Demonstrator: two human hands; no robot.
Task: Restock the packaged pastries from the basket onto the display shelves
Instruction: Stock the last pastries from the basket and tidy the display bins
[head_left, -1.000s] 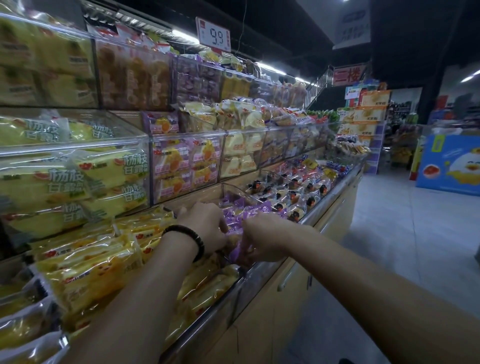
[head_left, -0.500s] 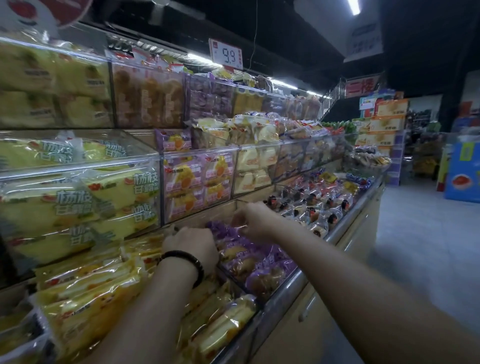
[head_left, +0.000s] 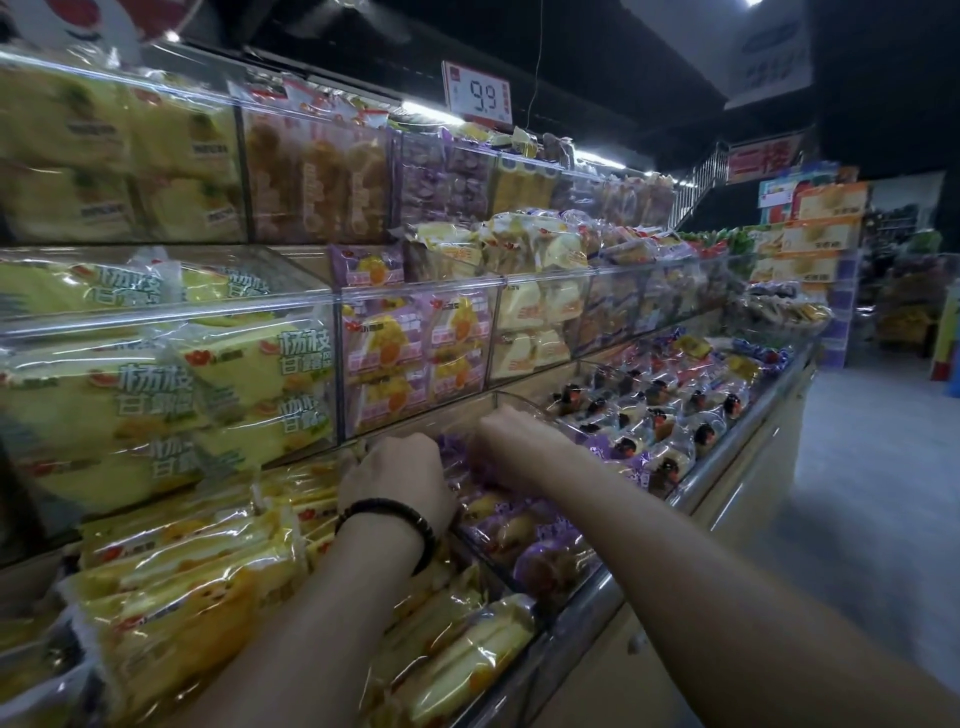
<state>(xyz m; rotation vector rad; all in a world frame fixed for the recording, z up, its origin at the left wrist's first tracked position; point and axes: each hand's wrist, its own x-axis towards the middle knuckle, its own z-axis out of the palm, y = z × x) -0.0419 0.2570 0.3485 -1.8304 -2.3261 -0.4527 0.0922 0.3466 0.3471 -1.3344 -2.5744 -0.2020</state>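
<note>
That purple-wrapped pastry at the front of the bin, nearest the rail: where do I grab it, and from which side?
Come from above and pinch the purple-wrapped pastry across its bulging top. The metal rail blocks its front, other packs crowd behind it, so only the upper face looks free. Loose film suggests a light grip.

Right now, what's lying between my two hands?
Purple-wrapped pastries fill the gap between the left hand and right hand, as the head view shows.

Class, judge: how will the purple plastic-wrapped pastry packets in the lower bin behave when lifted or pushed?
Probably slippery: the purple plastic-wrapped pastry packets have glossy film. Likely soft and crushable, as the wrappers look puffy and crinkled. Loosely heaped, so a push may shift neighbours.
</note>
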